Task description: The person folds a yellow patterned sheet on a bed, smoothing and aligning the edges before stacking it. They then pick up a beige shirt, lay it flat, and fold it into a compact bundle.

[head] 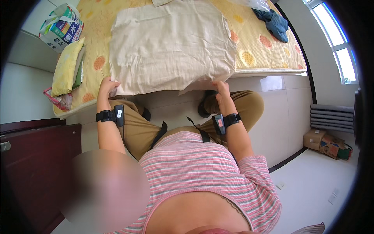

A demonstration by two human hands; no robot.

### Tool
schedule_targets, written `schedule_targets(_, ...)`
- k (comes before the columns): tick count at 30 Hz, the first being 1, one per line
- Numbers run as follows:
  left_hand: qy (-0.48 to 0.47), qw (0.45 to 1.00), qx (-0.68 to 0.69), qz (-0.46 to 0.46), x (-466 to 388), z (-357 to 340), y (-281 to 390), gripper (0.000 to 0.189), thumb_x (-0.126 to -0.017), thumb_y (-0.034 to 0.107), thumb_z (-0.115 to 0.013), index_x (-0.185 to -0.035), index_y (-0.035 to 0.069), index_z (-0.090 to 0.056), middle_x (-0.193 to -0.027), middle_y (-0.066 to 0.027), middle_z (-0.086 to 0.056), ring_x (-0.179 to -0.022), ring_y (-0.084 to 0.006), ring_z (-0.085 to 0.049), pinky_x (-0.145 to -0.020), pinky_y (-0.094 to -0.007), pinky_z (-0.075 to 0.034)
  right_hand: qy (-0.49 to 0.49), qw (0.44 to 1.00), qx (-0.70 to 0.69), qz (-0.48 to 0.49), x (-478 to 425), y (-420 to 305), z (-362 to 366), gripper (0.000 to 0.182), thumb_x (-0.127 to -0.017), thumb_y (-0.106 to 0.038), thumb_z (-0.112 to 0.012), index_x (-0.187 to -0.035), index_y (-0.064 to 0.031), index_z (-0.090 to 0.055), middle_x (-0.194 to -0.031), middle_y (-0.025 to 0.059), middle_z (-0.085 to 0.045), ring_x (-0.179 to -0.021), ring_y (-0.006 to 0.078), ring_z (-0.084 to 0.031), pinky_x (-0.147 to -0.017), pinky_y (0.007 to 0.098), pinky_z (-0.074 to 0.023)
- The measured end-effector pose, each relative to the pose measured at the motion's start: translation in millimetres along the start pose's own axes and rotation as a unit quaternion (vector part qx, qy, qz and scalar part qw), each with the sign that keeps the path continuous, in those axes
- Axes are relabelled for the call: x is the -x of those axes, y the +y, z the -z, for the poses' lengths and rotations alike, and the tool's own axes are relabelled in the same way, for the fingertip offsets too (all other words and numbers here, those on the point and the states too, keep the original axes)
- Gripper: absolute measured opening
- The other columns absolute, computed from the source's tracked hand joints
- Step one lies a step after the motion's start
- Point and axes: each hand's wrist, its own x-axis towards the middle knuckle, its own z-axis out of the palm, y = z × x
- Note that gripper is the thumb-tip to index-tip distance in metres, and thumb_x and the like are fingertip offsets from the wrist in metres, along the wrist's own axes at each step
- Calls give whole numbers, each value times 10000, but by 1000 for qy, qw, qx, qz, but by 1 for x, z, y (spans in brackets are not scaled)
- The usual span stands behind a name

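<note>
A wrinkled cream cloth (172,44) is spread over the patterned yellow mattress (257,55), its near edge hanging a little past the mattress front. My left hand (108,85) pinches the cloth's near left corner. At the near right part of the edge, my right hand (221,87) grips the fabric between thumb and fingers. Between the two hands the near edge sags, and a fold droops beside my right hand. Some of the fingers are hidden by the hands themselves.
At left on the mattress lie a folded yellow cloth bundle (67,68), a pink-trimmed clear bag (60,99) and a printed carry bag (62,27). Blue denim (273,25) lies far right. Grey folded pads (331,118) and cardboard boxes (324,143) stand by the wall.
</note>
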Motion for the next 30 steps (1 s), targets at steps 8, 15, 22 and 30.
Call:
schedule_targets(8, 53, 996, 66, -18, 10, 19, -11, 363, -775, 136, -588, -1121, 54, -519, -922, -39, -588, -761, -149, -557, -596, -294, -447, -164, 964, 198, -68, 34, -27, 14, 328, -693, -59, -611, -999, 50, -577, -893, 103, -614, -804, 195, -578, -703, 297, -453)
schedule_targets(15, -76, 949, 284, -111, 35, 38, 22, 375, -817, 117, -545, -1186, 78, -493, -886, -40, -601, -748, -97, -553, -621, -237, -474, -250, 955, -88, -137, 37, -106, 12, 278, -804, -80, -547, -1033, 74, -518, -950, 167, -596, -811, 237, -605, -727, 328, -506)
schedule_targets(22, -8, 872, 469, -137, -18, 45, 72, 412, -850, 407, -522, -1006, 26, -540, -814, -46, -591, -673, -105, -555, -577, -222, -473, -386, 882, -266, -41, -44, -200, -58, 351, -886, -184, -447, -1099, 94, -437, -1051, 185, -550, -1008, 283, -533, -867, 407, -428)
schedule_targets(30, 47, 990, 48, -121, -88, 19, 41, 616, -689, 255, -724, -1154, -67, -479, -886, -112, -603, -787, -169, -580, -700, -291, -458, -80, 944, 218, 232, -90, -177, -41, 352, -795, -213, -549, -1072, 3, -539, -949, 103, -602, -891, 188, -562, -770, 319, -440)
